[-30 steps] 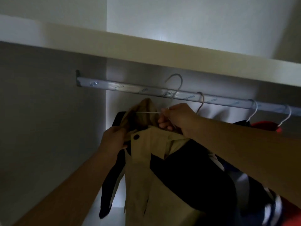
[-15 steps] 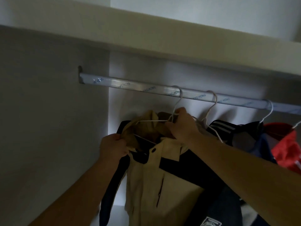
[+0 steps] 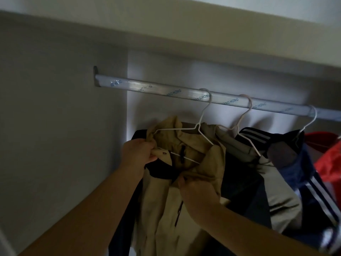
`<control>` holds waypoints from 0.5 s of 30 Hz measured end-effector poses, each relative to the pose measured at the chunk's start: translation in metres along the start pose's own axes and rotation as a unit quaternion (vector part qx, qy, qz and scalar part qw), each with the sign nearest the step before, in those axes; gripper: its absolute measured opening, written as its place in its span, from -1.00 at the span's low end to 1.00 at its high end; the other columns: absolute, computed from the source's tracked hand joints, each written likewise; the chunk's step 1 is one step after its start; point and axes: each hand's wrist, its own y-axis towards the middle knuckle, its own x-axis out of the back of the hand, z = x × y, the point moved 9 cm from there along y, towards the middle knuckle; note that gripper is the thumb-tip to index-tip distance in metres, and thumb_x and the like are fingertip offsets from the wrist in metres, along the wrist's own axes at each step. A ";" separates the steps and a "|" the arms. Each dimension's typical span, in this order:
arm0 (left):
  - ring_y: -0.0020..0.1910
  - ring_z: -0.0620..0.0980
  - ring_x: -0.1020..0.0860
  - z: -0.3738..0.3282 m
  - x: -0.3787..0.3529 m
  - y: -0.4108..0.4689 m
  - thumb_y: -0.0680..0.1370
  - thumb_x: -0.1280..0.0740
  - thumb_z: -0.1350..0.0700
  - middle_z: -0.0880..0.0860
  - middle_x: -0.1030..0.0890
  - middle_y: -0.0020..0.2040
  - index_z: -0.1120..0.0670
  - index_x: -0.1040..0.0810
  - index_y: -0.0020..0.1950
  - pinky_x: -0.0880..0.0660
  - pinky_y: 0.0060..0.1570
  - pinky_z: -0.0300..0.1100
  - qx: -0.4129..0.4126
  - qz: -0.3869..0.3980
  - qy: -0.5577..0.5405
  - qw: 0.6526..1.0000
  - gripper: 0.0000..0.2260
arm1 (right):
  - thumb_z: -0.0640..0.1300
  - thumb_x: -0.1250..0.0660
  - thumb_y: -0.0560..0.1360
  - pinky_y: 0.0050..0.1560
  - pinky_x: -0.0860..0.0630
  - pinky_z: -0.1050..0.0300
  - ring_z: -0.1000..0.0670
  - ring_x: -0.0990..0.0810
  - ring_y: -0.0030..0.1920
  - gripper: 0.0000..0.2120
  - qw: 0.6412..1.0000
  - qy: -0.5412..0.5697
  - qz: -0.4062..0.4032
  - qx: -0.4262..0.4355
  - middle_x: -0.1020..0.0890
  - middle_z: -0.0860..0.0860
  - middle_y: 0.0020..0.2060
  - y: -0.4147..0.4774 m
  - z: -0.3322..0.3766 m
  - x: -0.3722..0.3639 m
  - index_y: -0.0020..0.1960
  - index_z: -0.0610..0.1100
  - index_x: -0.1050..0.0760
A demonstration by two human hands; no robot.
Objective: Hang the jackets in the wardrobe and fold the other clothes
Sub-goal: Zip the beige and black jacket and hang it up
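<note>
In the head view, the beige-and-navy jacket (image 3: 162, 209) hung below the wardrobe rail (image 3: 147, 88) on a white wire hanger (image 3: 199, 125) whose hook sat over the rail. Its long axis ran down from the rail, collar uppermost, front towards the camera. The left hand (image 3: 138, 152) gripped the jacket's shoulder at the hanger's end. The right hand (image 3: 197, 193) clutched a fold of beige cloth under the collar. Towards the side panel (image 3: 55, 117) the rail lay bare. On the other side, a navy striped jacket (image 3: 258, 135) hung close beside it.
</note>
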 end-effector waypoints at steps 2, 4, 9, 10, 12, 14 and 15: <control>-0.22 -0.02 -0.56 0.000 -0.001 -0.003 0.53 -0.36 0.25 0.15 -0.58 -0.13 0.16 -0.53 -0.17 -0.56 -0.45 -0.32 0.009 0.000 -0.021 1.000 -0.92 | -0.19 -0.03 0.64 -0.03 -0.46 0.04 -0.11 -0.56 0.14 -0.55 0.981 0.178 -0.039 -0.068 -0.53 -0.14 0.20 0.006 0.000 -0.005 0.52 -0.17 -0.09; -0.22 -0.02 -0.56 0.001 0.000 -0.004 0.53 -0.35 0.25 0.15 -0.57 -0.11 0.17 -0.52 -0.13 -0.56 -0.46 -0.32 0.017 -0.001 -0.036 0.999 -0.95 | -0.10 -0.06 0.65 0.15 -0.47 0.12 -0.03 -0.54 0.18 -0.57 0.927 0.350 -0.076 -0.111 -0.53 -0.07 0.23 0.008 0.004 -0.016 0.51 -0.09 -0.14; -0.25 -0.03 -0.57 -0.002 0.003 -0.008 0.53 -0.35 0.27 0.14 -0.58 -0.15 0.17 -0.52 -0.15 -0.55 -0.47 -0.32 0.013 -0.006 -0.046 0.999 -0.93 | -0.07 -0.14 0.63 0.03 -0.51 0.15 0.03 -0.58 0.04 -0.74 0.854 0.436 -0.231 -0.165 -0.61 0.02 0.05 0.009 -0.004 -0.022 0.28 -0.03 -0.45; -0.25 -0.03 -0.57 -0.003 0.004 -0.008 0.52 -0.35 0.28 0.14 -0.58 -0.16 0.17 -0.52 -0.15 -0.55 -0.47 -0.32 0.011 -0.007 -0.048 0.999 -0.93 | -0.05 -0.14 0.62 0.01 -0.51 0.16 0.04 -0.59 0.01 -0.76 0.848 0.437 -0.239 -0.181 -0.62 0.03 0.02 0.007 -0.004 -0.027 0.24 -0.02 -0.47; -0.25 -0.02 -0.58 -0.003 0.007 -0.010 0.51 -0.35 0.30 0.14 -0.59 -0.15 0.18 -0.52 -0.15 -0.54 -0.48 -0.32 0.006 -0.012 -0.053 0.999 -0.93 | 0.01 -0.09 0.63 0.06 -0.47 0.17 0.04 -0.57 0.03 -0.72 0.853 0.430 -0.201 -0.216 -0.61 0.03 0.04 0.007 0.000 -0.044 0.26 0.00 -0.45; -0.23 -0.02 -0.58 -0.002 0.009 -0.010 0.51 -0.34 0.31 0.14 -0.59 -0.14 0.17 -0.52 -0.14 -0.54 -0.47 -0.32 -0.003 -0.016 -0.052 0.999 -0.93 | 0.03 -0.06 0.64 0.10 -0.44 0.16 0.01 -0.56 0.05 -0.68 0.852 0.431 -0.171 -0.241 -0.61 -0.01 0.05 0.006 0.007 -0.055 0.32 -0.01 -0.41; -0.22 -0.02 -0.58 -0.002 0.009 -0.011 0.51 -0.34 0.30 0.14 -0.60 -0.13 0.17 -0.52 -0.14 -0.55 -0.46 -0.33 -0.006 -0.016 -0.053 0.998 -0.94 | 0.02 -0.08 0.64 0.10 -0.46 0.12 -0.02 -0.57 0.03 -0.69 0.828 0.465 -0.182 -0.253 -0.62 -0.04 0.02 0.005 0.008 -0.055 0.30 -0.04 -0.43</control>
